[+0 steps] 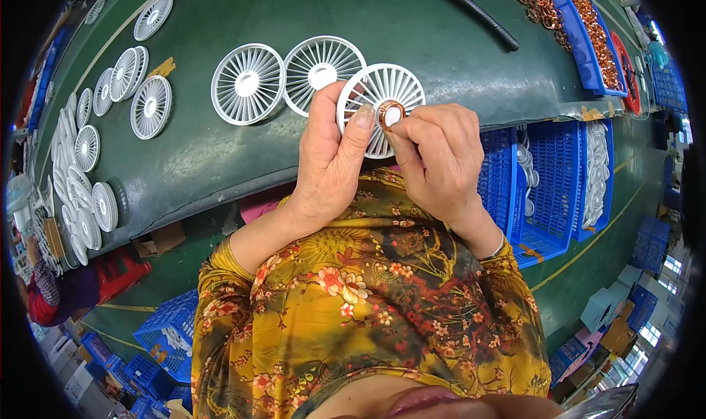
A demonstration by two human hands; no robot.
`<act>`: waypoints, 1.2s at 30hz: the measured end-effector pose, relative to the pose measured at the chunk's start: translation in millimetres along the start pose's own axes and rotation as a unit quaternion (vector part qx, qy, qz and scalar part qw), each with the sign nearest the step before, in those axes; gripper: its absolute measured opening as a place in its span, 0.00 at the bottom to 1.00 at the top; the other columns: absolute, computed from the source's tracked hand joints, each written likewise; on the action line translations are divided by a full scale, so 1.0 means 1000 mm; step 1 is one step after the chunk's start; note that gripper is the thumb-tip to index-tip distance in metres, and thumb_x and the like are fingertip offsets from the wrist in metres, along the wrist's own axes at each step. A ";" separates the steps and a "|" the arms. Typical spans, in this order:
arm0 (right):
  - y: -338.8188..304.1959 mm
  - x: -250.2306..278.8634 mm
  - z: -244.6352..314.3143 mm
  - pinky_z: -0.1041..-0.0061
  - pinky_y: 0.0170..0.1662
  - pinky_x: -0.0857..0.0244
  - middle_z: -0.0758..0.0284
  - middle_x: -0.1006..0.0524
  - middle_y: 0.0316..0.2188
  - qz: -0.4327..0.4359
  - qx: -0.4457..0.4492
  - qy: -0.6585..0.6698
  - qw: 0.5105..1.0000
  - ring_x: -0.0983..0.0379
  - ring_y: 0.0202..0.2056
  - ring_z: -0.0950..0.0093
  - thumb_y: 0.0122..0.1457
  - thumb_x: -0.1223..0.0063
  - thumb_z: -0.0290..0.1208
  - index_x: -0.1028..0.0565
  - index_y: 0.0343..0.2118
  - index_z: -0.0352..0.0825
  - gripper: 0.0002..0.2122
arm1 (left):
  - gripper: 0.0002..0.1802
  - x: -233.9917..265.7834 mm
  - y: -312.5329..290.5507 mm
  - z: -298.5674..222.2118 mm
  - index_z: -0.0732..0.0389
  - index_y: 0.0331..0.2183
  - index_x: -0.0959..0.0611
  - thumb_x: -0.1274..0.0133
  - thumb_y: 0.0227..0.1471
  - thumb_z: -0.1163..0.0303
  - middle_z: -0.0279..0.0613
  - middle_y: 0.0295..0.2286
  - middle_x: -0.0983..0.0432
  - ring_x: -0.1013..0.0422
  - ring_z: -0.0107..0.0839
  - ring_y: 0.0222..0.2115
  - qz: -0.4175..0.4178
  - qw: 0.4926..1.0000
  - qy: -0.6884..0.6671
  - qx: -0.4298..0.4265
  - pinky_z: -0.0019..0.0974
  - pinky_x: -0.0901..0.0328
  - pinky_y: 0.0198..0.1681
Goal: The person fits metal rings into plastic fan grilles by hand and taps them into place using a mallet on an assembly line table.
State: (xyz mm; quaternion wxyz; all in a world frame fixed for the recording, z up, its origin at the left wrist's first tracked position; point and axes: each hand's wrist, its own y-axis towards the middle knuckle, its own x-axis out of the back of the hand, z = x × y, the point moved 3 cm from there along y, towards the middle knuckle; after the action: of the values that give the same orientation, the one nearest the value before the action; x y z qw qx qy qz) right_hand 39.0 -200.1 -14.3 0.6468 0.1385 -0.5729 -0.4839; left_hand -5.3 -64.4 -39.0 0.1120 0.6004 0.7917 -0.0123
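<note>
My left hand [323,154] grips the left rim of a white spoked plastic grille [382,84], with the thumb lying across its spokes. The grille is held up over the table's near edge. At its hub sits a copper-coloured ring [381,116], pinched between the thumb and fingers of my right hand [441,154]. Whether the ring is fully seated around the hub cannot be made out. Just beyond my left hand lie two more grilles on the table, one [248,84] to the left and another [323,55] partly covered by the held one.
More grilles [151,106] are spread and stacked along the left of the green table [294,11]. A black-handled rod [482,18] lies at the back. Copper-coloured rings [533,3] sit beside a blue tray [581,47]. Blue crates [548,187] stand below right. Another person [62,294] is at far left.
</note>
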 end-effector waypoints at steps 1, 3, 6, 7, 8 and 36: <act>0.001 -0.001 0.001 0.71 0.35 0.39 0.70 0.28 0.30 0.016 -0.011 -0.005 1.000 0.31 0.32 0.70 0.45 0.38 0.23 0.27 0.32 0.36 0.10 | 0.16 0.001 0.000 0.001 0.65 0.48 0.33 0.56 0.61 0.68 0.37 0.36 0.29 0.34 0.21 0.36 0.000 1.000 0.000 0.000 0.27 0.37 0.41; 0.003 -0.003 0.001 0.71 0.35 0.39 0.70 0.28 0.30 0.016 -0.009 -0.009 1.000 0.31 0.31 0.70 0.46 0.38 0.24 0.27 0.32 0.36 0.10 | 0.15 0.003 -0.001 0.004 0.65 0.47 0.33 0.56 0.61 0.68 0.38 0.36 0.29 0.34 0.21 0.36 0.002 1.000 0.018 -0.008 0.27 0.37 0.41; 0.004 -0.005 -0.001 0.70 0.34 0.40 0.69 0.29 0.29 0.007 -0.004 -0.008 1.000 0.31 0.31 0.69 0.46 0.39 0.23 0.27 0.32 0.36 0.10 | 0.14 0.001 0.000 0.003 0.65 0.46 0.33 0.56 0.61 0.69 0.38 0.36 0.30 0.35 0.22 0.36 0.000 1.000 -0.005 -0.021 0.28 0.37 0.41; 0.003 -0.005 -0.001 0.70 0.34 0.40 0.69 0.29 0.29 -0.001 -0.001 -0.004 1.000 0.32 0.30 0.69 0.46 0.39 0.23 0.27 0.32 0.36 0.10 | 0.14 0.002 0.000 0.003 0.65 0.46 0.33 0.56 0.61 0.69 0.38 0.36 0.30 0.35 0.22 0.36 0.000 1.000 -0.005 -0.021 0.28 0.37 0.41; 0.001 -0.006 -0.001 0.70 0.34 0.40 0.69 0.29 0.29 -0.001 0.000 -0.004 1.000 0.32 0.30 0.69 0.46 0.39 0.23 0.27 0.32 0.36 0.10 | 0.14 0.002 -0.001 0.003 0.65 0.46 0.33 0.56 0.61 0.69 0.38 0.36 0.30 0.35 0.22 0.36 0.010 1.000 -0.004 -0.014 0.27 0.37 0.41; 0.002 -0.004 0.002 0.69 0.36 0.41 0.66 0.28 0.31 0.022 -0.081 0.022 0.996 0.31 0.33 0.67 0.48 0.40 0.27 0.27 0.34 0.35 0.10 | 0.17 -0.001 -0.003 0.002 0.66 0.48 0.36 0.56 0.61 0.69 0.44 0.36 0.26 0.29 0.29 0.36 0.024 0.995 0.078 -0.058 0.32 0.34 0.40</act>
State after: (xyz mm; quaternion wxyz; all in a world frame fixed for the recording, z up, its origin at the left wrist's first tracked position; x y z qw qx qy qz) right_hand 39.1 -195.7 -14.4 0.6789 0.0835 -0.5205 -0.5111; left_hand -8.0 -66.2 -41.7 0.0843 0.6112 0.7825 0.0833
